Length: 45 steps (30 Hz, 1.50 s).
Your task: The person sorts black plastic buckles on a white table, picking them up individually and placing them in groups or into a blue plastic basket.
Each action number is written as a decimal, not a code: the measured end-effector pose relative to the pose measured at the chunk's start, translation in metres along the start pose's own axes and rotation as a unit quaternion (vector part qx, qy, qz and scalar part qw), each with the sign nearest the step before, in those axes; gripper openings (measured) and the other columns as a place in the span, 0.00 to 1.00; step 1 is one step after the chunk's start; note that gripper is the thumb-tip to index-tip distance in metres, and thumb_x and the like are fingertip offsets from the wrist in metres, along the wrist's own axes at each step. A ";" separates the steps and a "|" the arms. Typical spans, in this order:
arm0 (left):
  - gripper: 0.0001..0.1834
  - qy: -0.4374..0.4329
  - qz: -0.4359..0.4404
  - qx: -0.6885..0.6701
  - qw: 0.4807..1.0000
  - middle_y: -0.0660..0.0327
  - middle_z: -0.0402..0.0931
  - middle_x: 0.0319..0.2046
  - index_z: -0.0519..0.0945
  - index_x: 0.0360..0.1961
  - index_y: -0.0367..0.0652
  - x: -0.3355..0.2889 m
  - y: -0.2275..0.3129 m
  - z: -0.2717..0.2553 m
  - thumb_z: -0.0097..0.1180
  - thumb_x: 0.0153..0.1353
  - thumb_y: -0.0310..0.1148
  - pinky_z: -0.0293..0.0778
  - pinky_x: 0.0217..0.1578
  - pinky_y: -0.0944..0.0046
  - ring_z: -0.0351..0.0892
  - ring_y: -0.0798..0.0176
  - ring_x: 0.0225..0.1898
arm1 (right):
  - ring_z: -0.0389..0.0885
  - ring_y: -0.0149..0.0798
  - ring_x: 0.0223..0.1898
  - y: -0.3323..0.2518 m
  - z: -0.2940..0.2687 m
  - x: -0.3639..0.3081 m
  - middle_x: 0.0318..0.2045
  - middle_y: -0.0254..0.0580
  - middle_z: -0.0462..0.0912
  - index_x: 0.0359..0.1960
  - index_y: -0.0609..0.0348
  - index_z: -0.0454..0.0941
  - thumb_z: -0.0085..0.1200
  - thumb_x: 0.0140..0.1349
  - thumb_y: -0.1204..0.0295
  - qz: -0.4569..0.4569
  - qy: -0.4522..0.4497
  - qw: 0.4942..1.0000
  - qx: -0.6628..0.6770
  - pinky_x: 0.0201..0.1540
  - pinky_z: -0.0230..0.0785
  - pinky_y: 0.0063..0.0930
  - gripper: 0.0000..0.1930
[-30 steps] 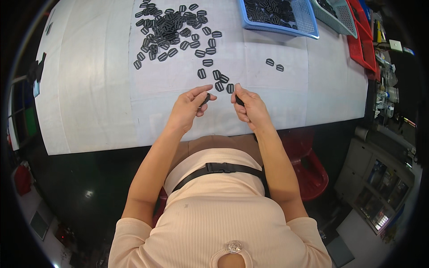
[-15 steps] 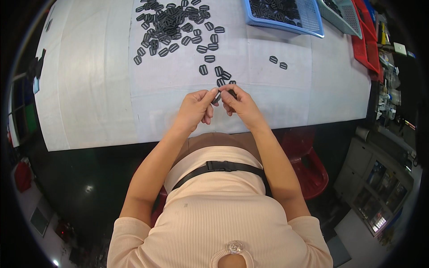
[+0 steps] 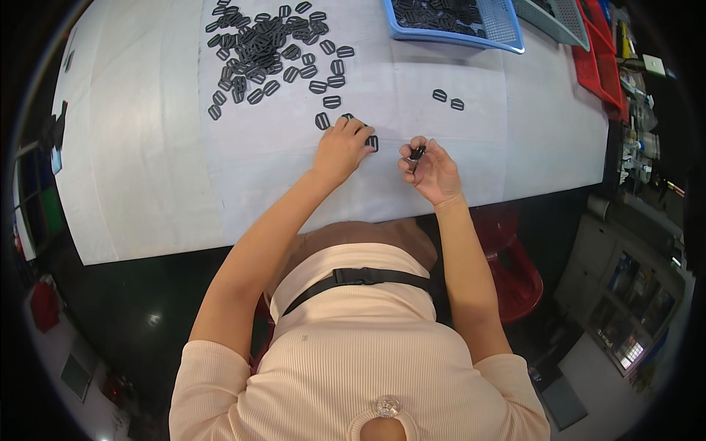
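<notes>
Hands apart now, left hand [image 3: 342, 147] flat on buckles [image 3: 373, 142] (reached fwd), right hand [image 3: 434, 170] pinching buckle [image 3: 416, 153]

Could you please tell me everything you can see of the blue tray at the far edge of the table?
The blue tray looks like plastic, shallow and rectangular, with a perforated floor and a raised rim. It sits at the table's far edge, partly cut off by the frame. Small black clips fill its left part. A grey tray lies just to its right. No hand touches it.
</notes>
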<state>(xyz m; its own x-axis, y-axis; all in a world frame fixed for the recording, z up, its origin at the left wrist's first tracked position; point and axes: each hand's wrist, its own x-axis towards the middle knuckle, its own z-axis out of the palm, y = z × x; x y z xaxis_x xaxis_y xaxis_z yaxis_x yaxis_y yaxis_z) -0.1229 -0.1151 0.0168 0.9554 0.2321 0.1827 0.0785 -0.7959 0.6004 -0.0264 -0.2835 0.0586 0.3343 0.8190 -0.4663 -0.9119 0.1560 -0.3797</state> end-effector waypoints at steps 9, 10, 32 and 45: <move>0.12 -0.182 -0.209 -0.174 0.945 0.61 0.73 0.31 0.71 0.34 0.42 0.021 0.005 0.002 0.57 0.48 0.29 0.70 0.29 0.66 0.74 0.62 0.32 | 0.67 0.23 0.20 0.010 0.016 0.013 0.21 0.30 0.70 0.30 0.58 0.70 0.51 0.56 0.60 -0.030 0.254 0.935 -0.244 0.19 0.55 0.14 0.13; 0.10 -0.145 -0.285 -0.317 0.893 0.60 0.73 0.31 0.71 0.34 0.41 0.021 0.007 -0.002 0.56 0.49 0.29 0.71 0.29 0.67 0.74 0.63 0.31 | 0.67 0.22 0.20 0.013 0.020 0.014 0.20 0.29 0.70 0.30 0.58 0.71 0.51 0.56 0.61 -0.044 0.293 0.915 -0.274 0.19 0.55 0.14 0.13; 0.10 0.023 -0.361 -0.501 0.786 0.58 0.76 0.31 0.71 0.38 0.37 -0.007 0.039 -0.047 0.52 0.55 0.30 0.73 0.33 0.68 0.76 0.67 0.34 | 0.66 0.21 0.17 0.014 0.044 0.018 0.16 0.30 0.72 0.28 0.62 0.76 0.53 0.55 0.65 -0.174 0.296 0.825 -0.449 0.17 0.53 0.14 0.11; 0.14 0.000 -0.125 0.054 0.991 0.61 0.72 0.32 0.73 0.34 0.44 0.019 -0.019 -0.008 0.58 0.42 0.26 0.69 0.33 0.60 0.71 0.57 0.34 | 0.69 0.25 0.17 -0.055 -0.050 0.032 0.17 0.31 0.70 0.28 0.59 0.72 0.55 0.52 0.62 -0.107 0.466 0.854 -0.206 0.15 0.54 0.16 0.13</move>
<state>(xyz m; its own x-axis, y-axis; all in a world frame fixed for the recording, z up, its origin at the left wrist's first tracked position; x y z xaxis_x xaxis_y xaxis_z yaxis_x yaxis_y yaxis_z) -0.1086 -0.0914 0.0152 0.9022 0.4296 0.0387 0.3427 -0.7682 0.5408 0.0461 -0.2932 0.0243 0.7021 -0.0286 -0.7115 -0.7093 -0.1166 -0.6953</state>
